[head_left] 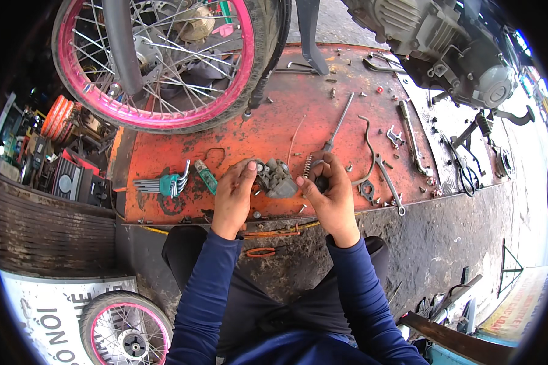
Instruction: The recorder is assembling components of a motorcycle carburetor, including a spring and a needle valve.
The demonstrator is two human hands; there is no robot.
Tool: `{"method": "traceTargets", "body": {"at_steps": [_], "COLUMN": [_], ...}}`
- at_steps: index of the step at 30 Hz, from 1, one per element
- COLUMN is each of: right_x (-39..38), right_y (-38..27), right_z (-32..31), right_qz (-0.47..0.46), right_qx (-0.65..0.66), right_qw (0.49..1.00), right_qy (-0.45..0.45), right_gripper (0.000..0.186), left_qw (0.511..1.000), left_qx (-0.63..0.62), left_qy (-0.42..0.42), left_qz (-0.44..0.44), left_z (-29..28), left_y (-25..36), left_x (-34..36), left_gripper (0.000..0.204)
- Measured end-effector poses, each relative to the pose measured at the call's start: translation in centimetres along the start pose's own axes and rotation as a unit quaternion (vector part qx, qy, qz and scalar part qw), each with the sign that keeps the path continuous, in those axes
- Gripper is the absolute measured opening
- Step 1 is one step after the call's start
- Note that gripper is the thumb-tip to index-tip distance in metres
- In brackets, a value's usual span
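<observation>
At the centre of the frame, a spring (307, 166) is pinched nearly upright between the thumb and fingers of the right hand (336, 199). The left hand (233, 193) is held with curled fingers at the left side of a grey metal carburetor (282, 184); whether it is closed on that part cannot be told. The carburetor is placed between the two hands, over the near part of a worn red platform (256, 143). Just above the right hand, a screwdriver (341, 125) is seen with its shaft pointed toward the top of the frame. To the right, a bent metal rod (370, 149) and a wrench (391, 187) are laid out, with scissors (467, 176) farther right. To the left of the hands, a set of hex keys (169, 185) is held in a green holder. Below the platform edge, orange-handled pliers (260, 251) are seen on the ground. The upper left is filled by a pink-rimmed wheel (164, 117), the upper right by an engine (432, 45); a second pink-rimmed wheel (91, 313) is shown at lower left.
</observation>
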State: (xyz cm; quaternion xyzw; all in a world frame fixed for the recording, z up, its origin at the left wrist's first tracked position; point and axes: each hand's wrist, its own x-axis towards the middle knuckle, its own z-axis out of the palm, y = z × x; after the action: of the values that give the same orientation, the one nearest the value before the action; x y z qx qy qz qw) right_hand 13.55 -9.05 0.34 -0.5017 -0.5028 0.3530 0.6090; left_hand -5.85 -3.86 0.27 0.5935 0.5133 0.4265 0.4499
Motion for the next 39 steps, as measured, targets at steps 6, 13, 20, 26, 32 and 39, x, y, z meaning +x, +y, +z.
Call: {"method": "traceTargets", "body": {"at_steps": [6,13,20,26,32,39], "right_x": [0.0,0.0,0.1,0.0,-0.3,-0.3], "right_y": [0.2,-0.3,-0.9,-1.2,-2.2,-4.2], "right_z": [0.1,0.2,0.3,0.2,-1.0,-1.6], "right_qz": [0.018,0.028,0.033,0.024,-0.065,-0.142], "right_qx": [0.021,0.016,0.012,0.009,-0.021,-0.082], "right_qw": [1.0,0.999,0.999,1.0,0.996,0.977], "right_qy": [-0.005,-0.005,-0.014,-0.017,-0.054,-0.138], "right_gripper": [0.047,0.047,0.047,0.047,0.053,0.06], "left_qw": [1.0,1.0,1.0,0.999,0.978,0.949], "left_qx": [0.003,-0.01,-0.018,-0.015,-0.089,-0.273], "left_qy": [-0.006,-0.009,-0.006,0.038,0.082,-0.156], "left_qz": [-0.023,-0.012,-0.003,0.023,0.172,0.008], "left_z": [-0.3,-0.1,-0.3,-0.4,-0.3,0.6], "left_y": [-0.2,0.1,0.0,0.0,4.2,6.5], "left_x": [0.0,0.0,0.1,-0.1,-2.0,-1.3], "left_gripper": [0.065,0.065,0.065,0.056,0.028,0.024]}}
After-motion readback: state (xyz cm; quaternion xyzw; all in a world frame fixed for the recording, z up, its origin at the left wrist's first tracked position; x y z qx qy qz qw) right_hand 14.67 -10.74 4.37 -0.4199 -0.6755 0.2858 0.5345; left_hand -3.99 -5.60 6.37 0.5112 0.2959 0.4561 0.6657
